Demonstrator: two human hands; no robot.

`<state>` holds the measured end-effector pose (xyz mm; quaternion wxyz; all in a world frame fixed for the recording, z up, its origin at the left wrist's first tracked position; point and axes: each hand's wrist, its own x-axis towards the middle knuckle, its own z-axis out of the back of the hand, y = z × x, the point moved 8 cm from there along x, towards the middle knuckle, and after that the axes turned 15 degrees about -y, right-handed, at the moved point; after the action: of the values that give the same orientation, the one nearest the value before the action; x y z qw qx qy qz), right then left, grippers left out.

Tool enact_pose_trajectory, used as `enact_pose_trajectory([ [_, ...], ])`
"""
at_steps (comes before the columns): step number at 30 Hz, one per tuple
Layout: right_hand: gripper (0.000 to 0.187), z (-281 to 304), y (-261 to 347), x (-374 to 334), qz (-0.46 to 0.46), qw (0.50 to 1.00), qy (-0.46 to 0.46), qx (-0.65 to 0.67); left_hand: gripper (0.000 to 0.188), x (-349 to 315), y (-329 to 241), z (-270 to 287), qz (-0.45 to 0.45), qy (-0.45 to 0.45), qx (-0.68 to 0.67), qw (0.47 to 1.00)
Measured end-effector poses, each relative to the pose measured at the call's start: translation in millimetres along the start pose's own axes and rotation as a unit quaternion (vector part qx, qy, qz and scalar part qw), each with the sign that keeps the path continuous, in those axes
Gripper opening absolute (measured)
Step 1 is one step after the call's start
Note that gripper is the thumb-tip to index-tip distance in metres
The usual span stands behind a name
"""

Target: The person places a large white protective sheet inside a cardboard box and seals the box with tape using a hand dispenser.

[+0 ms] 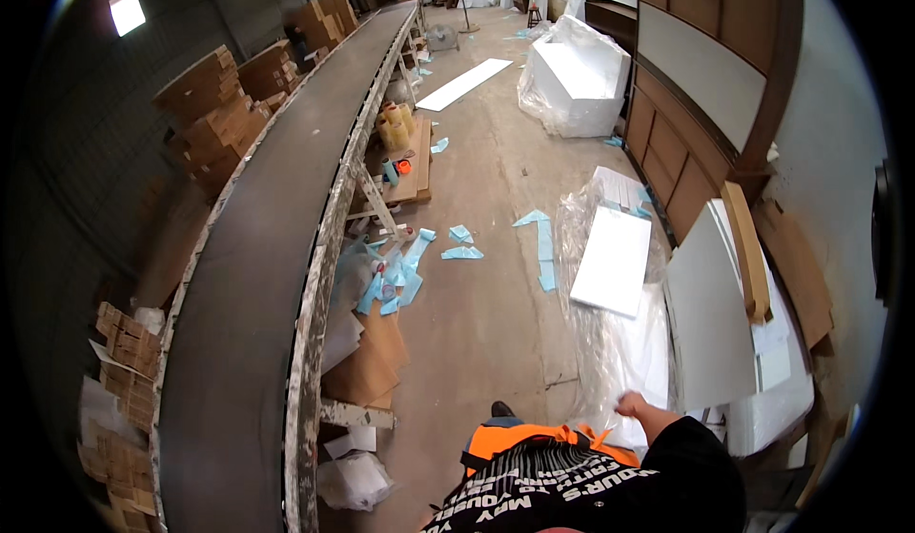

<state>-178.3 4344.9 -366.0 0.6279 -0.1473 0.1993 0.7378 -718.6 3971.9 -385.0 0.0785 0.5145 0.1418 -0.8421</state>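
My right hand (631, 403) reaches forward at the lower right, its fingers curled closed. It is at the near end of a long stack in clear plastic film (607, 357); whether the fingers grip the film is too small to make out. A white foam sheet (612, 261) lies on top of that stack, farther from the hand. Nothing shows of my left hand; my torso in a black shirt and an orange garment fill the bottom of the view.
A long conveyor belt (257, 247) runs along the left. Blue scraps (545, 252) and a white board (465, 84) lie on the floor. Panels (710, 309) lean at the right, near a brown cabinet (686, 142). A film-wrapped white block (577, 80) stands farther back. Cartons (205, 119) are stacked beyond the belt.
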Motion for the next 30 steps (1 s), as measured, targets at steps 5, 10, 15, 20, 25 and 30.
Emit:
enact_pose_trajectory([
  [5, 0.029, 9.4, -97.5, -20.4, -0.293, 0.935, 0.026, 0.197, 0.018, -8.6, -322.2, 39.6, -0.251, -0.074, -0.067, 0.963],
  [10, 0.029, 68.3, -62.0, 75.5, -0.456, 0.823, 0.041, 0.335, 0.024, -49.6, -561.3, 70.8, -0.344, -0.125, -0.145, 0.919],
  [15, 0.039, 123.3, -12.7, 302.5, -0.338, 0.905, 0.07, 0.247, 0.02, 14.9, -626.8, 32.5, -0.269, -0.105, -0.108, 0.951],
  [20, 0.045, 295.1, 98.6, 544.0, -0.075, 0.975, -0.092, 0.187, 0.02, 39.8, -545.7, 7.6, -0.001, -0.033, -0.041, 0.999],
  [25, 0.04, 480.8, 177.3, 688.5, -0.002, 0.946, -0.164, 0.281, 0.021, 28.8, -601.8, -7.3, 0.091, -0.027, -0.062, 0.994],
  [30, 0.04, 511.2, 182.4, 799.4, -0.028, 0.95, -0.148, 0.272, 0.023, 74.6, -755.7, -28.0, 0.07, -0.041, -0.087, 0.993],
])
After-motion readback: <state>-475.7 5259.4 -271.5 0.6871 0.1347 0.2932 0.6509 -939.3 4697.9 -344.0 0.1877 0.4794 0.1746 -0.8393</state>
